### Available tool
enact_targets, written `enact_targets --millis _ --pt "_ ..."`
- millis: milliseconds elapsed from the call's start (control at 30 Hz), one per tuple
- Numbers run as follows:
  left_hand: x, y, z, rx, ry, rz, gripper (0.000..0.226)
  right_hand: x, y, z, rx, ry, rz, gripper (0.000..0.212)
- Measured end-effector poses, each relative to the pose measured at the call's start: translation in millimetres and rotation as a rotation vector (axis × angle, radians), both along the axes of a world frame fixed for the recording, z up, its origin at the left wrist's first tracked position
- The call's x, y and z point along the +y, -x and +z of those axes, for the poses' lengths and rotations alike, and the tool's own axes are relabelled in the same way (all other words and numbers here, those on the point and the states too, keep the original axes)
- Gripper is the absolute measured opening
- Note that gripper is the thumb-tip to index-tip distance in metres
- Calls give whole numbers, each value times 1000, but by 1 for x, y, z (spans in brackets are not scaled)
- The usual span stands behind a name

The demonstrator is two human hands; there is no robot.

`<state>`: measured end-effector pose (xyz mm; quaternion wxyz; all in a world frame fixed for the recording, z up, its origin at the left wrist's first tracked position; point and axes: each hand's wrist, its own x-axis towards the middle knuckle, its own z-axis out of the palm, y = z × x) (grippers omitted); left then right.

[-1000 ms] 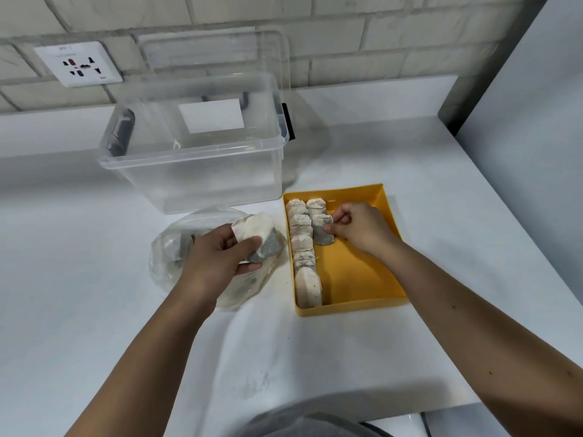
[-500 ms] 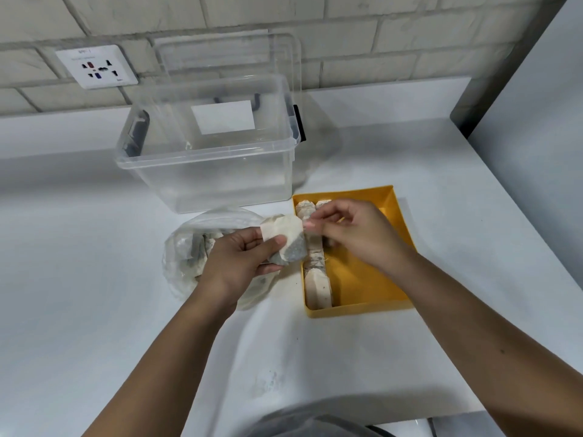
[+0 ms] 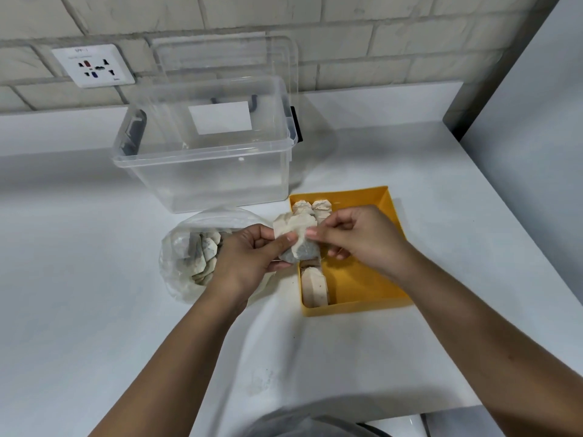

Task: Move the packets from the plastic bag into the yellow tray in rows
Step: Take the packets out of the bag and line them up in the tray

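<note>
A small stack of beige packets [image 3: 296, 236] hangs between both hands, just left of the yellow tray [image 3: 362, 288]. My left hand [image 3: 249, 260] grips the stack from the left, thumb on top. My right hand [image 3: 356, 238] pinches its right edge with thumb and forefinger, above the tray. A row of packets [image 3: 312, 285] lies along the tray's left wall, and a second row [image 3: 321, 207] starts at its far end; the hands hide the middle of both. The clear plastic bag [image 3: 186, 263] with several more packets lies on the table under my left wrist.
A large clear plastic bin [image 3: 205, 171] stands behind the bag and tray, its lid [image 3: 224, 55] leaning on the brick wall. A wall socket [image 3: 93, 66] is at the upper left. The white table's right edge [image 3: 517, 222] runs close past the tray.
My right hand left the tray's second row and came over to the stack in my left hand. My left hand carried the stack from over the bag toward the tray. The camera has shifted slightly.
</note>
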<state>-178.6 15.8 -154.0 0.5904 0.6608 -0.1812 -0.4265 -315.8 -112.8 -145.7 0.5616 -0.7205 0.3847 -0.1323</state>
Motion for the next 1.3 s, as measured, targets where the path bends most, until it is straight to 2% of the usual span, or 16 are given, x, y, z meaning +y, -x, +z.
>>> enact_targets --millis 133,233,300,433,500,767,967,1033,1100,1167,1300 --pt "0 3 1 -1 5 -15 28 4 -2 -5 8 10 7 20" --pt "2 -4 -1 -20 -1 12 29 -18 9 -3 -20 47 -143 22" --pt "4 -9 -3 -45 -6 43 28 -37 18 -9 42 75 -204 25" --pt "6 -14 -5 -65 -19 61 24 -51 19 -31 270 -72 -41 26" --pt "6 -13 -5 -58 -22 56 20 -49 13 -40 330 -78 32 24" --pt "8 -16 -7 -28 -25 72 20 -49 -11 -54 323 229 -6 22" --pt "9 -15 -6 -6 -31 68 15 -49 -17 -56 349 256 -44 35" --pt "9 -14 -6 3 -29 64 15 -51 -15 -55 359 326 -73 43" --pt "9 -14 -6 21 -24 62 18 -49 -13 -51 273 417 -122 44" --pt "8 -13 -5 35 -23 52 22 -39 -11 -39 123 389 -152 35" --pt "5 -10 -3 55 -4 26 25 -7 -10 -13 -75 43 -54 24"
